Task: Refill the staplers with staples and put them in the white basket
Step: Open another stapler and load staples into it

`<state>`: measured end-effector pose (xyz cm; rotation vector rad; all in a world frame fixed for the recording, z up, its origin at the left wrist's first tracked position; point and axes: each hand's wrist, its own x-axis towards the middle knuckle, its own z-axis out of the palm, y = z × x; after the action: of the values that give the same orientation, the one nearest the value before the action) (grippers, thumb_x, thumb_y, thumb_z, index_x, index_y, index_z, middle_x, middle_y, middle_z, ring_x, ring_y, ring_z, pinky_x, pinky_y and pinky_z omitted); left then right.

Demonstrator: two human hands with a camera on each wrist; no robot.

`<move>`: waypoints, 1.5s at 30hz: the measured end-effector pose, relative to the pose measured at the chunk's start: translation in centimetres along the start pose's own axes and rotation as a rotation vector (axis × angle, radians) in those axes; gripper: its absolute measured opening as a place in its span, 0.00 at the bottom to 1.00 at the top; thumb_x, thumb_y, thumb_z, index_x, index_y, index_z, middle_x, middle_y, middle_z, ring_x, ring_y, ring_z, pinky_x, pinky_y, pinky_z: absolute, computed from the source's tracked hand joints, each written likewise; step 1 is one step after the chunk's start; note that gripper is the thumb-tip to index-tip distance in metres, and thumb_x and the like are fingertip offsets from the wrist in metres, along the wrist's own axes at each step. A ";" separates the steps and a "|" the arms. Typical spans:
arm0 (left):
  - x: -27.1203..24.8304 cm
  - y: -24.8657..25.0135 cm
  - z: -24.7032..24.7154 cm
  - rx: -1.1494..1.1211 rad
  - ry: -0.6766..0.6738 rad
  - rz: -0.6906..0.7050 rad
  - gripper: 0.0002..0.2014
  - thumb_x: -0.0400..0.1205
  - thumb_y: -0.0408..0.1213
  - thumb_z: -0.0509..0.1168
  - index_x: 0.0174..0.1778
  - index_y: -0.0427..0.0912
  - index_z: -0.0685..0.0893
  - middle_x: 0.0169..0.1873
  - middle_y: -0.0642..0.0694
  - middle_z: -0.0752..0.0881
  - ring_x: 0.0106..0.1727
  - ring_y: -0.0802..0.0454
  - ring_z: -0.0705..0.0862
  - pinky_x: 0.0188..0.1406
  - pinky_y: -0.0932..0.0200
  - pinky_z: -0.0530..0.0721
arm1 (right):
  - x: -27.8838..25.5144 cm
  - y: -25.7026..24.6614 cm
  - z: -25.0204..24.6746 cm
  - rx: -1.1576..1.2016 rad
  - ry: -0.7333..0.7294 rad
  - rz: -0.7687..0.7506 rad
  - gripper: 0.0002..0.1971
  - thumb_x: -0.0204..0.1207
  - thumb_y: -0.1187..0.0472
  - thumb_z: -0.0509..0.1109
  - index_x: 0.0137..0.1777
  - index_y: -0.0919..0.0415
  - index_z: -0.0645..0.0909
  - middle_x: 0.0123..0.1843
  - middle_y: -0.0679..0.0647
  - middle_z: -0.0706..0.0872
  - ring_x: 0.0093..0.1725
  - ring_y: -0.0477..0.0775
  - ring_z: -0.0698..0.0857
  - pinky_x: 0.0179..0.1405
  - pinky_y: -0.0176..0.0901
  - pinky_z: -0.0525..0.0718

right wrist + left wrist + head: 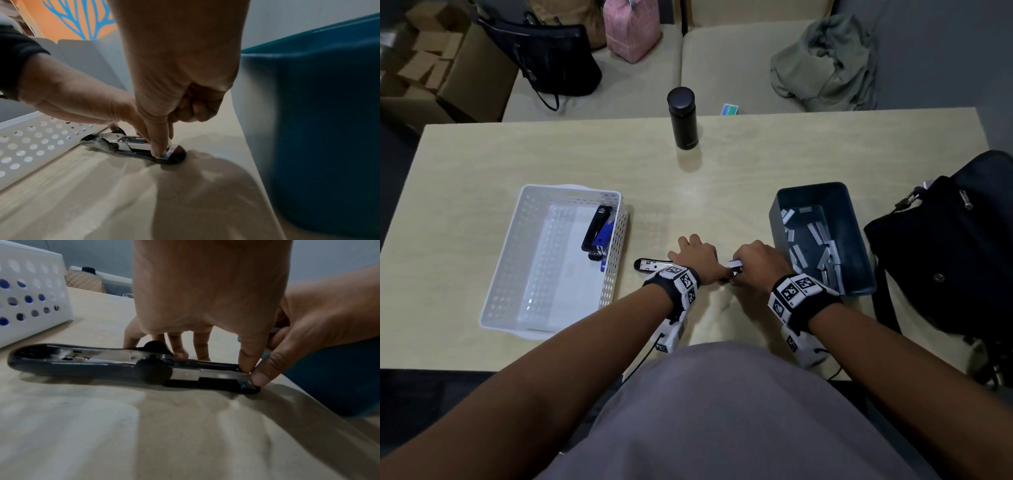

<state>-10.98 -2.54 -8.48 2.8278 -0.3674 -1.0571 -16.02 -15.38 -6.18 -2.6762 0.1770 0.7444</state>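
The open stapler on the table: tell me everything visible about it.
The stapler is dark plastic with a shiny metal channel. It lies flat on the table, hinged fully open, between the white basket and the blue bin. The left hand steadies its middle; the right hand pinches a staple strip at the channel's front end.
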 end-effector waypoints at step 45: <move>0.4 -6.8 1.0 -0.340 0.159 0.146 0.13 0.64 0.54 0.76 0.31 0.49 0.84 0.51 0.48 0.78 0.59 0.45 0.73 0.53 0.50 0.65 | 0.0 -2.6 3.8 0.118 0.108 -0.080 0.10 0.75 0.55 0.74 0.51 0.60 0.84 0.49 0.55 0.82 0.48 0.59 0.83 0.44 0.52 0.84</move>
<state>-10.03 3.88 -10.66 2.5170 -0.3363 -0.7760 -17.30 -11.59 -8.41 -2.5953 0.1355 0.5483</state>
